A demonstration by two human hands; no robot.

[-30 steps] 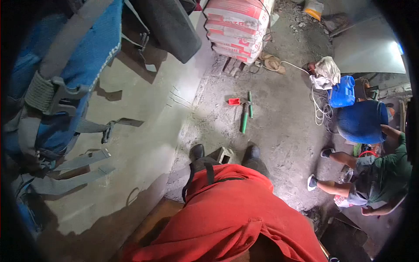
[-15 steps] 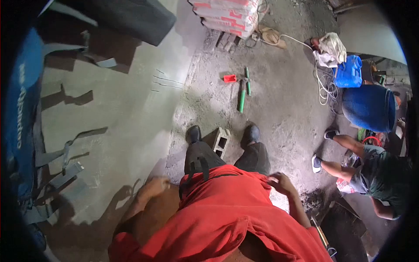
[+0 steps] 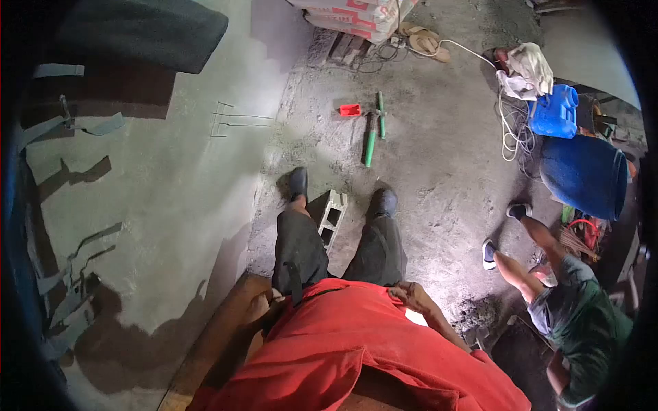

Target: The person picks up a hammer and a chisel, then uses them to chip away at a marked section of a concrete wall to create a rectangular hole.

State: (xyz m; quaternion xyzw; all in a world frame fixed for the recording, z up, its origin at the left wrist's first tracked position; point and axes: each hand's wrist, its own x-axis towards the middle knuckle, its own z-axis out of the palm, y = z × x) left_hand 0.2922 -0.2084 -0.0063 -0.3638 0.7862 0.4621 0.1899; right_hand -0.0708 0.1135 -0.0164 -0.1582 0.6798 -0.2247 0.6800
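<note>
Concrete floor (image 3: pixel 439 171), rough; grey wall (image 3: pixel 171 192) beside; left hand (image 3: pixel 264 305), right hand (image 3: pixel 413 296) at red shirt (image 3: pixel 356 349); grip: cannot tell.

Smooth grey plastered wall (image 3: pixel 171 192) meets a rough, brightly lit concrete floor (image 3: pixel 439 171); stacked cement sacks (image 3: pixel 349 14) beyond, blue barrel (image 3: pixel 582 175) at right.

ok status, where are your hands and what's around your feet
Left hand and right hand both at red shirt hem, grip unclear. Concrete block between the shoes. Co-worker crouched to the right.
</note>
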